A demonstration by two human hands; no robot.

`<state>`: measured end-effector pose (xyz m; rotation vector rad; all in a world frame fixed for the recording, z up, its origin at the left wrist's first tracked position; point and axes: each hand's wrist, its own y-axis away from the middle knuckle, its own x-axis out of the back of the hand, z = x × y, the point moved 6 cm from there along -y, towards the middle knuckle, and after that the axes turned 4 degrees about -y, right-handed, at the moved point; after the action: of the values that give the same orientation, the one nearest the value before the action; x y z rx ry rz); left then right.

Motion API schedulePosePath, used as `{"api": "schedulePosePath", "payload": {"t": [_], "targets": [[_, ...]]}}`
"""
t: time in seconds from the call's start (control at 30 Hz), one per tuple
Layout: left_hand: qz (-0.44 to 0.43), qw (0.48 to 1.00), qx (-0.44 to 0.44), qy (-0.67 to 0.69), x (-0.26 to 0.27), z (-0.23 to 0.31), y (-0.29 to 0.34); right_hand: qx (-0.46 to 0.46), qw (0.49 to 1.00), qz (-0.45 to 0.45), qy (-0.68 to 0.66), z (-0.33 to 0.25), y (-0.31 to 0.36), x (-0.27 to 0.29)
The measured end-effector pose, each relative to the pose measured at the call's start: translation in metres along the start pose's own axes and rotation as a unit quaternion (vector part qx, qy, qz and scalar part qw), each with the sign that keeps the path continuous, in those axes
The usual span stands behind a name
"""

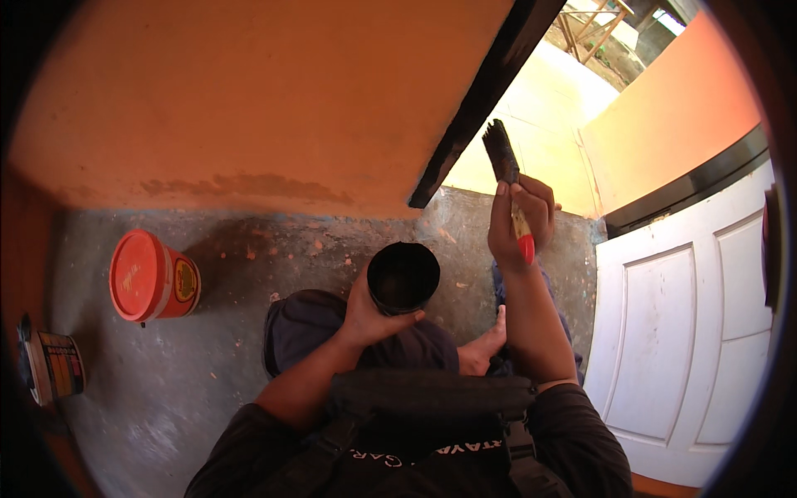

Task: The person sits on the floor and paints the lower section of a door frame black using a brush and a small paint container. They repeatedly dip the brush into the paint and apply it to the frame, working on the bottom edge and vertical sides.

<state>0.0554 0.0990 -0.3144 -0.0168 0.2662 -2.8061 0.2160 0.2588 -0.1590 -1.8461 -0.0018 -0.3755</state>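
Observation:
My left hand [365,309] is wrapped round a dark round paint pot [404,278], held above my bent leg with its mouth facing up. Its inside looks black. In my right hand [531,214] is a paintbrush [501,153], gripped near the base of its bristles. The bristles are coated black and point up and away from me. Below my fingers shows its handle's red and yellowish end. Just left of the brush runs a black door frame post [490,91] at the edge of the orange wall [274,91]; brush and post look apart.
On the grey, paint-spotted floor [224,365] at left stands a red lidded bucket [154,278]. A smaller white container [56,365] with a dark label is farther left. A white panelled door [681,307] stands at right. Beyond the doorway lies a bright tiled floor [548,108].

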Motion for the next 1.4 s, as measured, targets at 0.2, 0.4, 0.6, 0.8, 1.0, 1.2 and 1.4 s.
{"api": "schedulePosePath", "payload": {"t": [0.2,0.4,0.6,0.8,1.0,1.2,1.4], "targets": [[0.0,1.0,-0.002,-0.004,0.0,0.0,0.0,-0.017,0.999,-0.028,0.023,0.004,0.001,-0.007],[-0.004,1.0,0.02,-0.011,-0.001,0.008,0.001,0.032,0.999,-0.014,-0.038,-0.019,-0.006,-0.011],[-0.008,1.0,0.002,0.0,-0.001,0.0,0.0,-0.05,0.998,-0.005,0.028,0.005,0.007,-0.009],[-0.013,1.0,0.016,0.004,-0.002,0.0,0.001,-0.051,0.998,-0.026,0.023,-0.005,0.002,-0.015],[-0.001,1.0,0.007,0.015,-0.002,-0.002,0.001,-0.071,0.996,0.027,-0.036,0.002,0.007,-0.004],[-0.017,1.0,0.009,0.004,-0.002,0.001,-0.001,-0.056,0.998,-0.018,0.032,0.004,0.01,-0.009],[-0.012,1.0,0.008,0.022,-0.003,0.0,0.0,0.001,0.999,0.032,-0.032,-0.017,-0.007,-0.002]]}}
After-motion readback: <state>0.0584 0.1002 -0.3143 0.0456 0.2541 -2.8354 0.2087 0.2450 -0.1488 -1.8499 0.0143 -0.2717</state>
